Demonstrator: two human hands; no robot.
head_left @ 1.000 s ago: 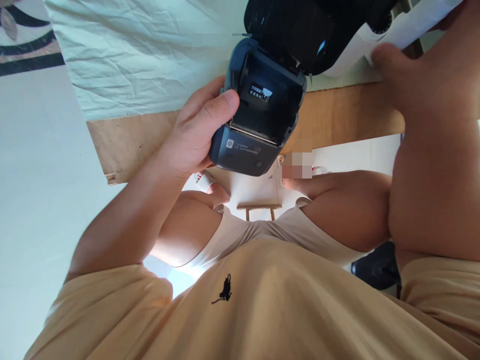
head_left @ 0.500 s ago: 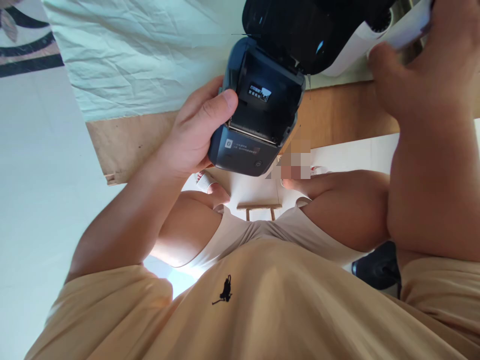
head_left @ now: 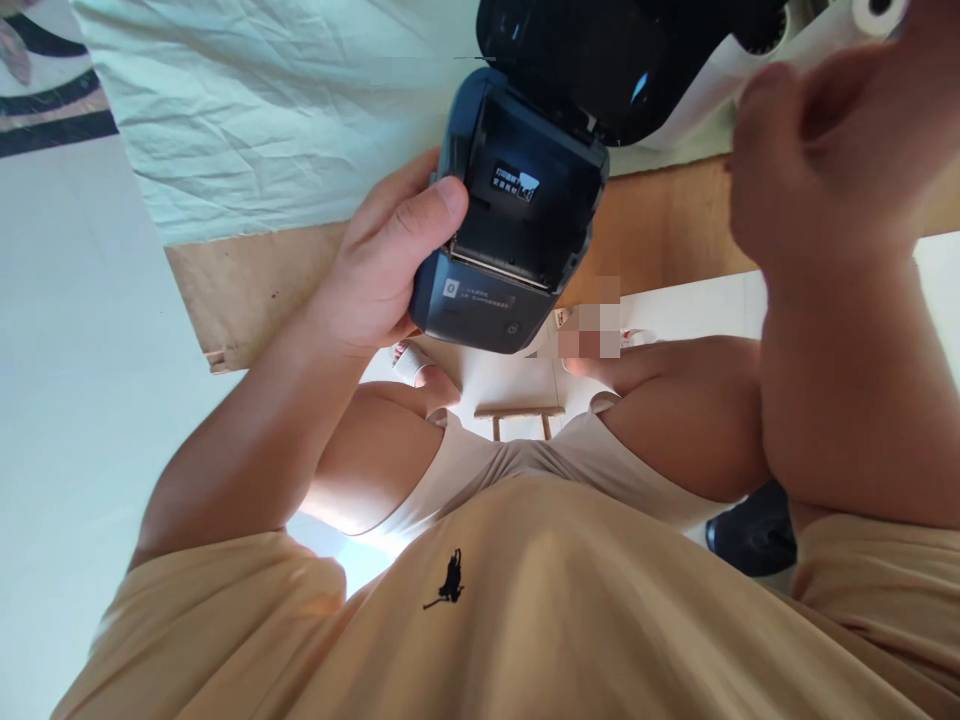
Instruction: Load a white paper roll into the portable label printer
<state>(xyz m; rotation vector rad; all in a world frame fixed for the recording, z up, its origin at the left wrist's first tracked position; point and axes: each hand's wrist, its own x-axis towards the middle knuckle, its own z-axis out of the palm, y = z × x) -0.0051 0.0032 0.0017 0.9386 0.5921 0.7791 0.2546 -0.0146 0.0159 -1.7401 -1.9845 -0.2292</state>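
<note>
While the left hand (head_left: 386, 250) clamps the portable thermal printer (head_left: 517, 240), which lies right of the thumb (head_left: 442, 205), lid (head_left: 555, 60) open beyond, the right hand (head_left: 832, 170) curls beside a white roll (head_left: 832, 38); I cannot tell whether it grips.

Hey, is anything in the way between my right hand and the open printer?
Nothing visible blocks the gap between your right hand and the printer. Its lid stands open at the far end, and your left hand grips the opposite side, both out of that gap.
</note>
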